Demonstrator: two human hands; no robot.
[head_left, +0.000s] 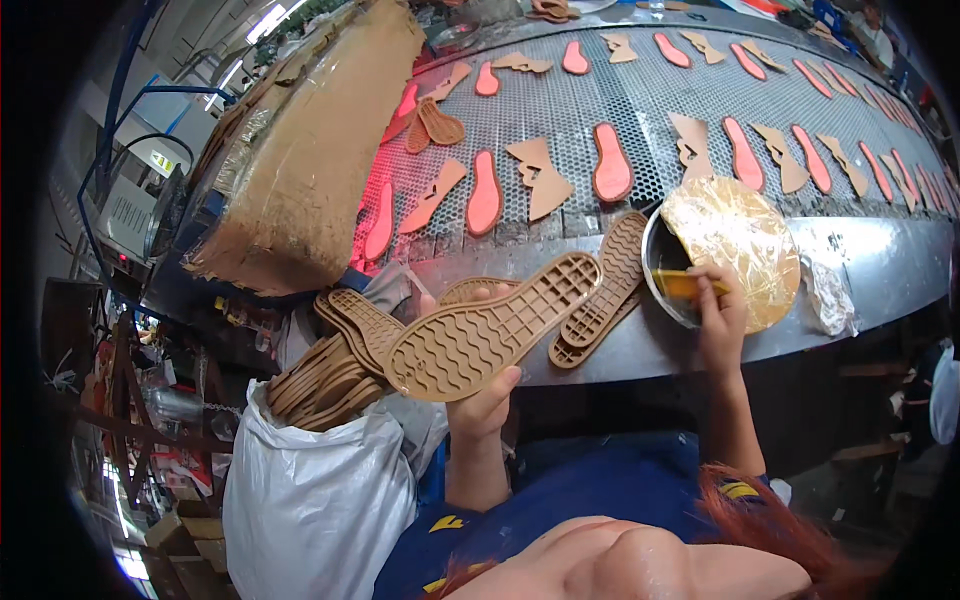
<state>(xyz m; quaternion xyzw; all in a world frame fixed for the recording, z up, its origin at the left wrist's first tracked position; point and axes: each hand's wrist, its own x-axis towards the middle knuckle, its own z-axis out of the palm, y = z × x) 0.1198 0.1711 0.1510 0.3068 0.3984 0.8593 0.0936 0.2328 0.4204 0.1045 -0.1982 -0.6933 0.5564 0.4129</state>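
My left hand [482, 400] holds a tan rubber shoe sole [490, 328] tread side up, tilted up to the right, in front of the conveyor's metal edge. My right hand [720, 320] grips a yellow-handled brush [685, 285] that dips into a round metal glue pot [662, 262]. The pot is partly covered by a glue-crusted, foil-like round lid [735, 245]. Two more tan soles [608, 290] lie on the metal ledge between my hands.
A perforated conveyor belt [570, 110] carries several pink insoles [612, 165] and tan cut pieces [540, 178]. A white sack [315, 490] with a stack of tan soles [325, 385] stands at lower left. A plastic-wrapped cardboard bundle [310, 150] lies at left. Crumpled foil [828, 300] rests at right.
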